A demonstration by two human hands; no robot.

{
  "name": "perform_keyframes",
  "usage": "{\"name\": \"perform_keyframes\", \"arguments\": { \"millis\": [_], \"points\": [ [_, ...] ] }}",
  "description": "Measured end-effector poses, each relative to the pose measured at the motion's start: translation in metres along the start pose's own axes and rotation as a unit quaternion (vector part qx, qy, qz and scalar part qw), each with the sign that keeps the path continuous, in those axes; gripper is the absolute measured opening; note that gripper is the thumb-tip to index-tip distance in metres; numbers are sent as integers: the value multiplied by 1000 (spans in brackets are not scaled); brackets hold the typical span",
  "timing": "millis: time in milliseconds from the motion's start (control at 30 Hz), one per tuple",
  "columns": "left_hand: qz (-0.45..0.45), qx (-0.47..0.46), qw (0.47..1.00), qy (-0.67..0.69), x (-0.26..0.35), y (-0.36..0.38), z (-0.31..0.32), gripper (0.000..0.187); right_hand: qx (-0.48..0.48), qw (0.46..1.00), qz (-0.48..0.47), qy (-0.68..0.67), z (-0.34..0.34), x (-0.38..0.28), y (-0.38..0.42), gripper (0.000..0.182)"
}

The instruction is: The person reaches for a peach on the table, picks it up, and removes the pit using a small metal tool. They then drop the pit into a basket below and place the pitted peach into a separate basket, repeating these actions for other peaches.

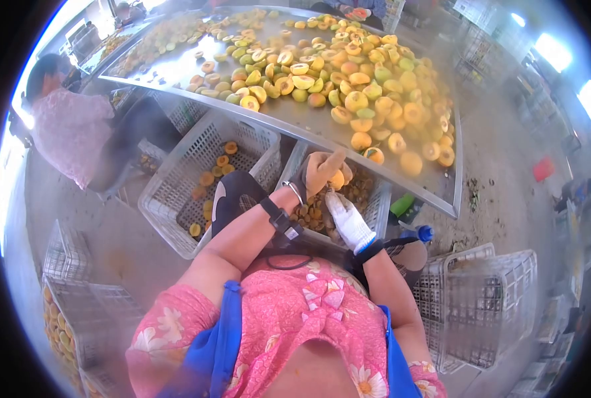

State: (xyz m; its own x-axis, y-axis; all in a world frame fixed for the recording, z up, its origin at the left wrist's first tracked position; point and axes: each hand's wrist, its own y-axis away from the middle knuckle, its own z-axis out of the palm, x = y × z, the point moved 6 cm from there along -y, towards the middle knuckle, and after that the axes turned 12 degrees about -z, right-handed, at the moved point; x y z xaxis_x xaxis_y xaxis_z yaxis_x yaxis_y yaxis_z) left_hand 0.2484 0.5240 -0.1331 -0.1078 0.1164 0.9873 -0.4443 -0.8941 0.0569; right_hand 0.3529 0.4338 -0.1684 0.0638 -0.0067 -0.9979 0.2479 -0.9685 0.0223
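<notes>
My left hand [323,171], in what looks like a tan glove with a dark cuff, is closed around a yellow peach half [337,180]. Just below it, my right hand [350,222] wears a white glove. Its fingertips are pinched together against the underside of the fruit; whatever they grip is too small to make out. Both hands are over a light plastic crate [379,207] holding many brown pits and scraps [317,216]. Beyond them, a metal table [279,114] carries a large heap of halved peaches [356,101].
Left of my knees, another crate [169,189] holds several peach halves [206,178]. Stacked crates [484,302] stand at my right, near a blue-capped bottle [425,233] and a green object [402,204]. A co-worker [73,132] sits at the left; another person's hands [358,14] show across the table.
</notes>
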Motion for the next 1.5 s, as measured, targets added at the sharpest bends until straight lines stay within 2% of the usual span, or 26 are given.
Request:
{"name": "perform_keyframes", "arguments": {
  "millis": [67,133,233,333,433,533,567,600,633,667,700,733,767,800,833,933,1033,1100,1133,1167,1267,1333,1433,1500],
  "points": [
    [0,-26,1000,-13,-1,0,0,60,-17,983,101,-151,9,-5,8,39],
    [-9,-50,999,1,3,3,2,62,-29,925,221,-307,22,-9,20,38],
    [-27,-75,992,99,7,7,7,62,-78,870,238,-425,29,0,17,41],
    [-146,-54,958,242,-4,10,12,63,-136,837,203,-489,32,0,13,42],
    [-161,12,929,332,-10,6,14,65,-163,802,184,-544,27,0,11,42],
    [-120,71,911,388,-16,-6,-10,61,-187,797,135,-558,24,0,11,43],
    [-104,89,903,408,-19,-11,-24,60,-175,792,147,-567,23,4,13,43],
    [-87,158,909,376,-7,-6,-43,57,-165,786,157,-575,21,9,14,42],
    [-63,150,909,384,0,-8,-66,55,-154,781,166,-581,17,14,15,42],
    [13,159,941,299,13,-4,-94,52,-125,775,198,-586,11,21,17,41],
    [68,216,954,199,22,3,-126,47,-106,788,198,-574,6,31,17,42],
    [71,312,945,73,43,17,-147,41,-107,791,195,-571,2,42,18,42],
    [68,371,919,-115,51,23,-172,34,-108,793,192,-568,-1,53,19,42],
    [137,427,845,-292,74,32,-173,31,-78,795,212,-564,-2,62,20,44],
    [199,464,732,-456,94,38,-164,29,-59,808,214,-545,-5,69,18,45],
    [138,399,778,-466,87,0,-146,26,-13,846,227,-482,-7,78,9,46],
    [136,240,761,-587,73,-69,-102,43,-15,862,215,-460,-8,76,5,46],
    [39,250,792,-555,57,-115,-88,59,-5,877,221,-427,-9,75,3,46],
    [-68,278,820,-496,47,-130,-85,67,1,884,223,-410,-11,76,5,46],
    [-106,253,820,-502,41,-145,-79,78,10,891,225,-395,-14,78,9,46],
    [-117,182,825,-522,53,-152,-46,69,18,893,220,-393,-21,81,12,46],
    [-151,177,819,-524,53,-152,-46,63,19,897,220,-383,-19,80,12,47],
    [-63,202,759,-616,27,-167,-61,53,26,932,196,-304,-17,67,10,46],
    [-42,181,832,-523,23,-158,-66,50,29,949,173,-262,-17,56,7,45]
  ]
}}
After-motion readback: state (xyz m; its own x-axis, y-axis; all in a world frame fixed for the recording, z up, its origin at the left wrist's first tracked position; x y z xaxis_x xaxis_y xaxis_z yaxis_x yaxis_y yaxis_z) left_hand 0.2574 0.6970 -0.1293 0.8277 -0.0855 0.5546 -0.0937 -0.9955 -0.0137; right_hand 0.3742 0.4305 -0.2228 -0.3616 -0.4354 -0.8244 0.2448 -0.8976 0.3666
